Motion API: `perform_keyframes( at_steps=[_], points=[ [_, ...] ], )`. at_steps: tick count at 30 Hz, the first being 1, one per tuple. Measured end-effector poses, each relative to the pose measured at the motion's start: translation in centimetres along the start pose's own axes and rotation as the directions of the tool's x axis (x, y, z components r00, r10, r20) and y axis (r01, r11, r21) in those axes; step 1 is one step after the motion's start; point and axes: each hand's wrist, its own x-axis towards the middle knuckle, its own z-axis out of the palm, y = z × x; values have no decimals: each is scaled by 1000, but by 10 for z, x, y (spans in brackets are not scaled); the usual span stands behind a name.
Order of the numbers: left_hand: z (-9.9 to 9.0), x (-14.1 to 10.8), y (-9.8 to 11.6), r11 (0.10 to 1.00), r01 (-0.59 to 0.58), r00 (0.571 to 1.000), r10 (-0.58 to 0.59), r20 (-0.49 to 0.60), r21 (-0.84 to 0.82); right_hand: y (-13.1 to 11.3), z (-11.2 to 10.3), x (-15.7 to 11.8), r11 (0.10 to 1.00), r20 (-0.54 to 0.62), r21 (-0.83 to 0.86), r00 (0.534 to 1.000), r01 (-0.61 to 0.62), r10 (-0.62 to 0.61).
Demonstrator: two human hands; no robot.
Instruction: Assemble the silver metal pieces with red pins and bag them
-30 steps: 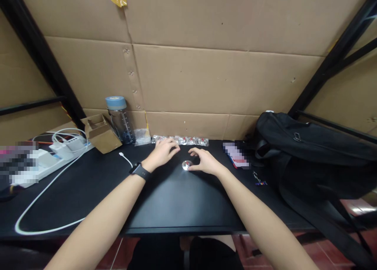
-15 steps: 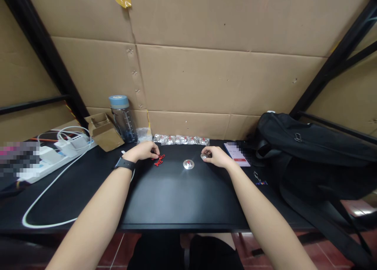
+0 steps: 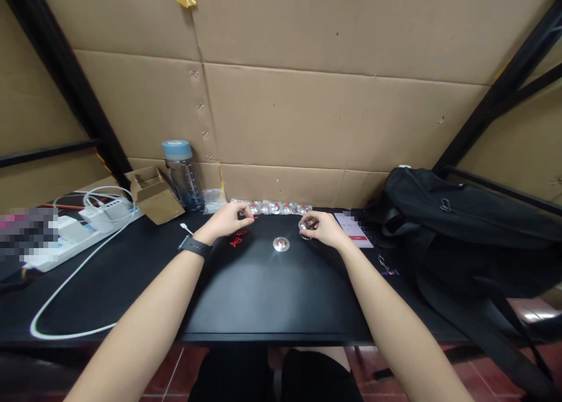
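My left hand (image 3: 232,220), with a dark watch on its wrist, is raised just above the table. Its fingertips pinch a red cord (image 3: 255,217), of which only a short end shows. Below it lie several red cord loops (image 3: 236,241) on the black tabletop. My right hand (image 3: 322,227) grips a small shiny metal finger cymbal (image 3: 304,230) by its edge, tilted up and partly covered by the fingers. Between the hands another domed finger cymbal (image 3: 281,244), with red at its centre, lies flat on the table.
Along the cardboard wall runs a row of plastic-wrapped cymbals (image 3: 274,207). On the left stand a water bottle (image 3: 187,179), an open cardboard box (image 3: 156,197) and a white power strip (image 3: 79,238) with cables. At right are a phone (image 3: 353,229), a keychain (image 3: 387,267) and a black backpack (image 3: 474,232).
My left hand has lifted from the red cords and moved right, carrying one cord. My right hand has raised and tilted its cymbal slightly. The cymbal on the table stays put.
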Motion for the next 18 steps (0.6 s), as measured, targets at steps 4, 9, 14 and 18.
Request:
perform_keyframes(
  at_steps=[4, 9, 14, 18],
  points=[
    [26, 4, 22, 982, -5, 998, -6, -58, -189, -23, 6, -1, 977, -122, 203, 992, 63, -39],
    [47, 5, 40, 936, 1, 996, -33, -86, -352, -54, 17, -6, 878, -206, 443, 974, 183, -99],
    [54, 3, 50, 969, -60, 981, 13, -193, -241, -68, 24, -11, 763, -158, 619, 981, 189, -114],
    [60, 0, 57, 995, -90, 949, 74, -307, -39, -71, 28, -12, 750, -136, 638, 984, 175, -114]
  ],
)
